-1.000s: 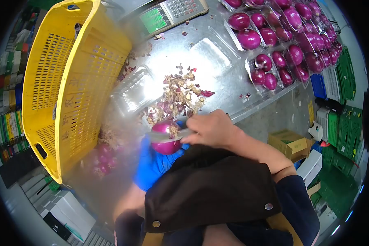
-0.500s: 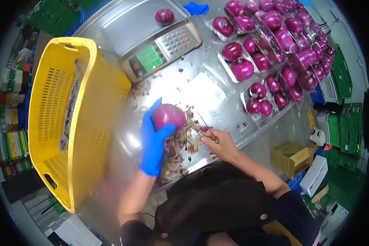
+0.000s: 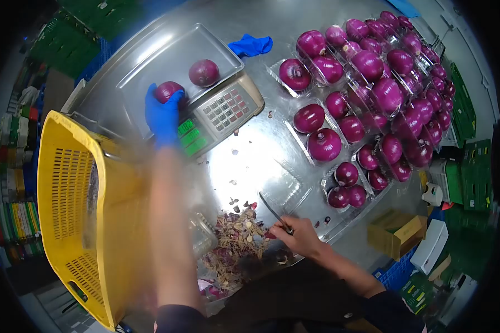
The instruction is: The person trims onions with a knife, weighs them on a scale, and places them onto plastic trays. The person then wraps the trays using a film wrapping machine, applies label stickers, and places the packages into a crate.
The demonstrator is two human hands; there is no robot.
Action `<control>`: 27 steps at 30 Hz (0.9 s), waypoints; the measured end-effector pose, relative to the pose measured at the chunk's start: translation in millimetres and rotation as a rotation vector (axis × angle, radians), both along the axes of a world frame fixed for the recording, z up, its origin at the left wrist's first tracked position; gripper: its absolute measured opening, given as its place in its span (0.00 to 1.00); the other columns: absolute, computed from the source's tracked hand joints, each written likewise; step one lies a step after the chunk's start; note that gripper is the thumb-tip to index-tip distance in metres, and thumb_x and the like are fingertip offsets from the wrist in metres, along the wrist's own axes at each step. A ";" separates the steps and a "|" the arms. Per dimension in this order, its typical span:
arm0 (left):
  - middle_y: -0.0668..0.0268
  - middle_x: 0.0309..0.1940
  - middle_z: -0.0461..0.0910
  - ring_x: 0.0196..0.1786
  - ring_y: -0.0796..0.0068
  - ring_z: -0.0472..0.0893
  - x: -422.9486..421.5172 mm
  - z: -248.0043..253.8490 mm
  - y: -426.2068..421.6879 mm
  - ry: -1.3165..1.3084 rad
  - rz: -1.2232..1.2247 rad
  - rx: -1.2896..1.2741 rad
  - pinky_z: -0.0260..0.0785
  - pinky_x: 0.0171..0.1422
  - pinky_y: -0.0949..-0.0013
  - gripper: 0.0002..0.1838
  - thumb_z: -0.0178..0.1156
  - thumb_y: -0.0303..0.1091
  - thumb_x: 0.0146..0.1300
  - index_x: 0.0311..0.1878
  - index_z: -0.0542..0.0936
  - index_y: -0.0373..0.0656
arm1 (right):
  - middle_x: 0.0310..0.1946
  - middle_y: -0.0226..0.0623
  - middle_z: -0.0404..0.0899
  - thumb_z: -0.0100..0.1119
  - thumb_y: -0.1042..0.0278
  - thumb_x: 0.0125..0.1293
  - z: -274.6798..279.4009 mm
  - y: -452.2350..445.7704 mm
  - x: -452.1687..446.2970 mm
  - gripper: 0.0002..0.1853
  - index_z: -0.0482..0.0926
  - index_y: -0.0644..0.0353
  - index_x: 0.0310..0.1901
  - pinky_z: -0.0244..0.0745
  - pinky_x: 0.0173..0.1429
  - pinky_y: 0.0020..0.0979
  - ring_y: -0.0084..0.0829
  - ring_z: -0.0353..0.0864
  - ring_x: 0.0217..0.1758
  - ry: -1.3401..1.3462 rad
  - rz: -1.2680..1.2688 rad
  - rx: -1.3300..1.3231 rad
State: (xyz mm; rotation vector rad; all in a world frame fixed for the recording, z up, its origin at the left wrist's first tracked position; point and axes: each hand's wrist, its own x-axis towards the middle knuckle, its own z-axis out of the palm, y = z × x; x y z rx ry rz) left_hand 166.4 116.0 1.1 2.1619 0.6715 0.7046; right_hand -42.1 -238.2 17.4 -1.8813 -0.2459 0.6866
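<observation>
The person is wearing a bright blue glove [image 3: 162, 129] on the left hand [image 3: 164, 111], its thin material fitting closely and ending around the wrist. Short, very dark navy sleeves are covering the upper arms: the left sleeve [image 3: 179, 318] is ending near the elbow, and the right sleeve [image 3: 393, 312] is showing a thin pinkish line near its outer edge. Between them, a blackish garment [image 3: 294, 294] is covering the front of the body, its surface looking plain and a small pale spot [image 3: 348, 315] showing low on it.

Blue-gloved left hand [image 3: 164, 114], purple onion [image 3: 168, 92], yellow slotted crate [image 3: 72, 216]
</observation>
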 end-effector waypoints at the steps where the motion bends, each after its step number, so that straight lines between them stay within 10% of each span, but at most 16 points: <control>1: 0.51 0.60 0.73 0.58 0.64 0.76 -0.7 0.7 0.6 0.082 -0.015 -0.021 0.67 0.64 0.67 0.42 0.74 0.44 0.49 0.65 0.68 0.34 | 0.22 0.40 0.78 0.63 0.62 0.63 0.0 0.4 5.2 0.13 0.79 0.66 0.35 0.70 0.31 0.31 0.31 0.75 0.22 0.001 -0.009 0.006; 4: 0.49 0.65 0.69 0.65 0.53 0.71 -1.2 -2.5 6.8 0.088 -0.014 0.024 0.61 0.70 0.59 0.43 0.69 0.47 0.54 0.69 0.64 0.37 | 0.22 0.32 0.75 0.64 0.66 0.63 -2.2 5.5 33.7 0.10 0.78 0.65 0.32 0.67 0.33 0.27 0.19 0.71 0.26 -0.063 -0.032 0.021; 9: 0.51 0.69 0.64 0.69 0.62 0.67 -25.8 19.6 -12.0 -0.419 0.007 -0.146 0.57 0.72 0.64 0.31 0.56 0.39 0.69 0.70 0.62 0.34 | 0.27 0.35 0.77 0.71 0.66 0.56 11.9 37.4 114.1 0.14 0.78 0.60 0.39 0.69 0.33 0.26 0.24 0.72 0.26 -0.259 -0.207 0.008; 14: 0.53 0.70 0.62 0.71 0.62 0.63 -40.1 33.7 -25.1 -0.407 -0.061 -0.208 0.53 0.74 0.63 0.30 0.56 0.35 0.69 0.71 0.62 0.37 | 0.57 0.47 0.70 0.71 0.64 0.50 15.2 100.2 199.6 0.32 0.68 0.58 0.58 0.75 0.53 0.41 0.47 0.78 0.51 -0.612 -0.213 0.179; 19: 0.57 0.72 0.60 0.73 0.63 0.60 -37.2 31.9 -22.5 -0.340 -0.165 -0.095 0.52 0.74 0.60 0.37 0.63 0.33 0.61 0.73 0.60 0.43 | 0.65 0.50 0.59 0.72 0.63 0.46 20.6 162.0 250.0 0.40 0.64 0.55 0.62 0.74 0.57 0.45 0.56 0.78 0.50 -0.797 -0.175 0.011; 22: 0.58 0.70 0.62 0.70 0.65 0.64 -31.4 26.3 -11.0 -0.212 -0.289 0.200 0.55 0.73 0.61 0.43 0.69 0.32 0.54 0.73 0.60 0.45 | 0.60 0.50 0.66 0.72 0.62 0.45 21.1 182.8 268.0 0.39 0.66 0.55 0.61 0.75 0.56 0.45 0.54 0.79 0.49 -0.631 -0.074 -0.060; 27: 0.58 0.69 0.64 0.65 0.67 0.70 -16.3 -0.1 4.2 -0.098 -0.333 -0.103 0.63 0.69 0.68 0.45 0.71 0.27 0.49 0.72 0.61 0.41 | 0.48 0.46 0.77 0.71 0.61 0.46 1.2 192.6 298.9 0.34 0.72 0.52 0.58 0.75 0.55 0.43 0.48 0.80 0.49 -0.684 0.036 -0.116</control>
